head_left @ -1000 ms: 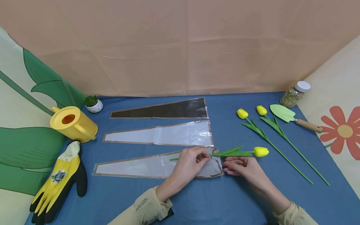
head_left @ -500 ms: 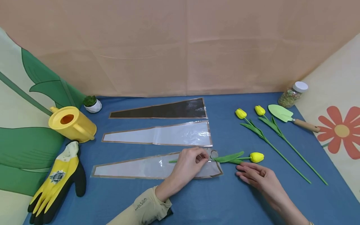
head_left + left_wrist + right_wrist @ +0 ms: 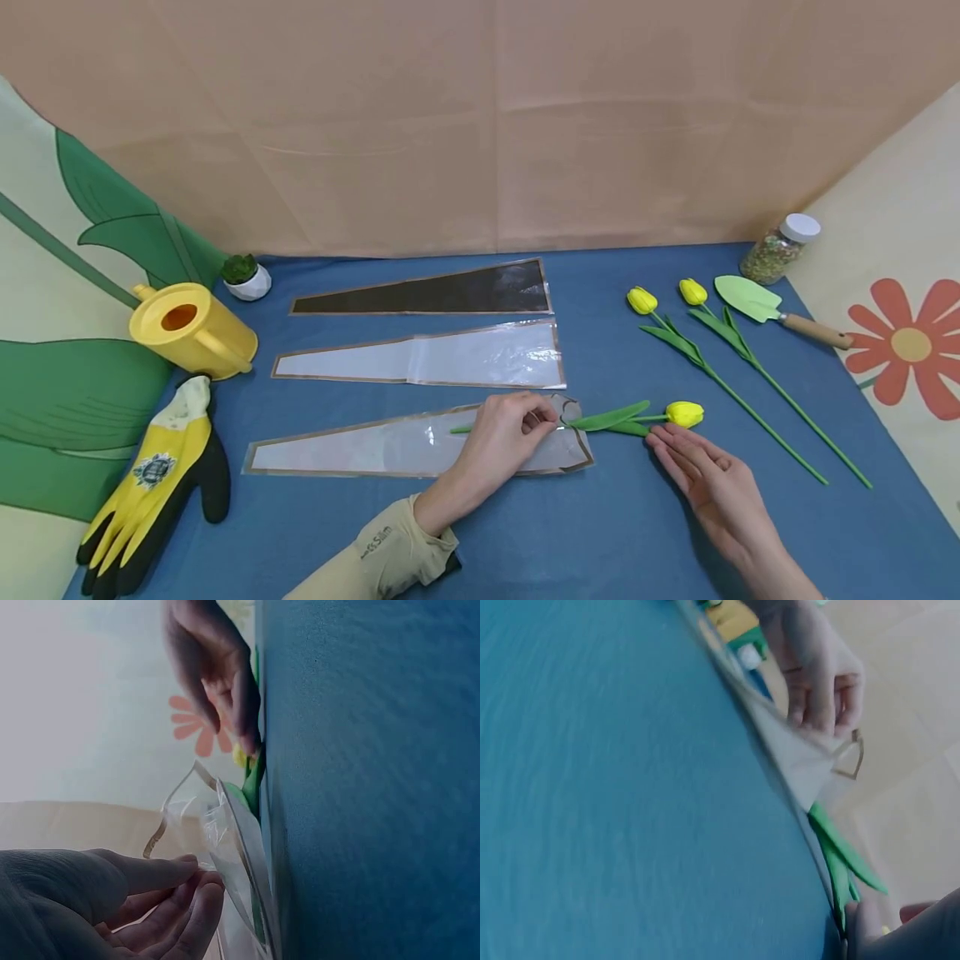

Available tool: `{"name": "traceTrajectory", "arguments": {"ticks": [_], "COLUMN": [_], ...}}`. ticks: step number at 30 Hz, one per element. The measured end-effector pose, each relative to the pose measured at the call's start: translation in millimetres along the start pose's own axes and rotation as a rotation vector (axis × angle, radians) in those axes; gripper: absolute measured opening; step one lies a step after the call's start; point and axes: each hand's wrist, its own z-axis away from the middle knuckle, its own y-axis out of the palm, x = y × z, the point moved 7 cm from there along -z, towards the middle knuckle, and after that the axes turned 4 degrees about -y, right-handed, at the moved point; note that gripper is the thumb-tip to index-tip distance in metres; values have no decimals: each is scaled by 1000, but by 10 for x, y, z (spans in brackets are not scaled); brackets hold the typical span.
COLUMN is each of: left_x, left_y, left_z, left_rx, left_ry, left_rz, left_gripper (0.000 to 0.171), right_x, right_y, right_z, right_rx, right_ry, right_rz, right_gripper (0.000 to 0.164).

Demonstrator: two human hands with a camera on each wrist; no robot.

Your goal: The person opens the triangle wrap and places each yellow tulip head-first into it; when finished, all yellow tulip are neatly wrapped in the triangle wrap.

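Blue cloth (image 3: 337, 533); nearest sleeve (image 3: 352, 450) on it, top film raised at mouth. My L hand (image 3: 498, 433) pinches that film. My R hand (image 3: 708, 485): fingers extended, grip nil, tips nr head of tulip (image 3: 611, 418); contact unclear. Tulip stem in sleeve, leaves mostly out, head beyond mouth.

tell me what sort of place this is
Likely an indoor, staged work area with a garden or florist theme, judging by the yellow watering can, the trowel and the yellow tulips.
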Motion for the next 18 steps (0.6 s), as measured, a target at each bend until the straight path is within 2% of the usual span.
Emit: {"name": "traceTrajectory", "arguments": {"ticks": [5,8,10,13,18], "left_x": [-12,-12,-8,-2,1], "left_y": [11,19,22,29,51], "left_z": [0,-5,-4,2,1], "left_rx": [15,26,32,40,50], "left_ry": [21,25,22,19,25], "left_rz": [-8,-8,-6,-5,-5], "left_gripper": [10,9,9,7,8], "right_x": [-63,-89,-103,-115,-120], "right_y": [23,40,53,78,119], "right_z": [-16,-9,-1,7,-2], "right_rx": [-38,-46,-49,-42,-29], "right_ry": [115,169,196,225,233], "right_rz": [-256,-407,-494,-585,-657], "right_gripper": [48,26,20,28,26]}}
